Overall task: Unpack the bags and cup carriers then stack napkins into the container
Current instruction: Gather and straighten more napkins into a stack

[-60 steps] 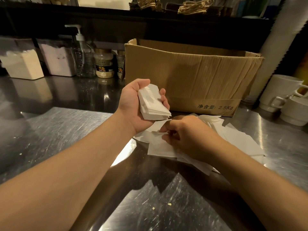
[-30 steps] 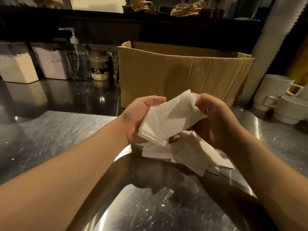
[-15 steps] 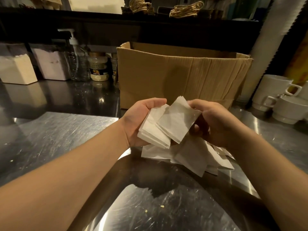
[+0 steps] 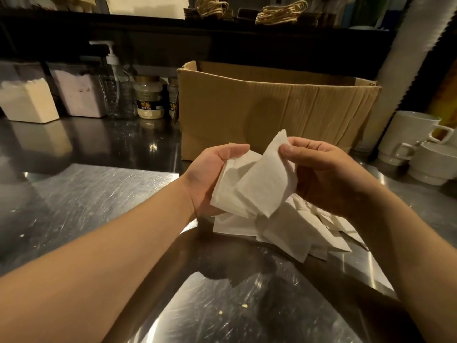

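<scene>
My left hand holds a small stack of white napkins in its palm, above the steel counter. My right hand pinches one white napkin by its upper corner and holds it against the stack. Beneath both hands, several loose napkins lie scattered on the counter. Just behind the hands stands a brown cardboard box, open at the top, its inside hidden.
White mugs are stacked at the right edge. At the back left stand two containers of powder, a pump bottle and jars. A dark shelf with twine bundles runs above the box.
My right hand picked a napkin off the loose pile, lifted it and brought it to the stack in my left hand. The view shifted slightly.
</scene>
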Motion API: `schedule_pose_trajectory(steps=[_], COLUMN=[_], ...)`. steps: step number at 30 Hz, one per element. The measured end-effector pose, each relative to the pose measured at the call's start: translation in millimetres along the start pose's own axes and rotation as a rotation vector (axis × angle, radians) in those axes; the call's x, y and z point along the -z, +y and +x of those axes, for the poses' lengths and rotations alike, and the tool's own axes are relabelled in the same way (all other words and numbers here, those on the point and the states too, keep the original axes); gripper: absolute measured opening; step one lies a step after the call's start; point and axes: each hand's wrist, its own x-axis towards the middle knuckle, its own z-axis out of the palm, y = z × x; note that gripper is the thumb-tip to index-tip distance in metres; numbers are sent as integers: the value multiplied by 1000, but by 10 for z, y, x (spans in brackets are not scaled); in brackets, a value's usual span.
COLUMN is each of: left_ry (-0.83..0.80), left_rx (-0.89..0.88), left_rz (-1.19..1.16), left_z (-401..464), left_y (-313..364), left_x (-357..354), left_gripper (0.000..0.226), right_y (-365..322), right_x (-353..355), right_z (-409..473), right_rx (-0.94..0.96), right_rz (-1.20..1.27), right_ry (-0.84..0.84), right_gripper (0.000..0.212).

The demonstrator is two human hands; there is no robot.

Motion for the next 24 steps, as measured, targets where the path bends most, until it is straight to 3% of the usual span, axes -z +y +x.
schedule_pose_trajectory(steps=[8, 13, 16, 19, 21, 24], left_ry=[-51, -38, -79, -104, -61, -41], left_rx=[-42, -21, -33, -25, -28, -59], left_rz=[23, 50, 41, -1, -19, -78], left_z=[12, 7, -2, -57, -80, -84], left_y=[-67, -69, -58, -63, -53, 24], left_x=[-41, -49, -56, -82, -85, -51], left_gripper=[40, 53, 62, 53, 48, 60], right_y=[188, 255, 272, 290, 301, 300], right_x=[-182, -232, -254, -279, -263, -218], right_z=[46, 63, 62, 77, 105, 124], right_rx=[184, 275, 287, 296, 311, 299], right_rz=[-311, -319, -329, -380, -416, -383], right_ry=[164, 259, 284, 334, 413, 459], right_gripper=[25, 12, 18, 25, 17, 5])
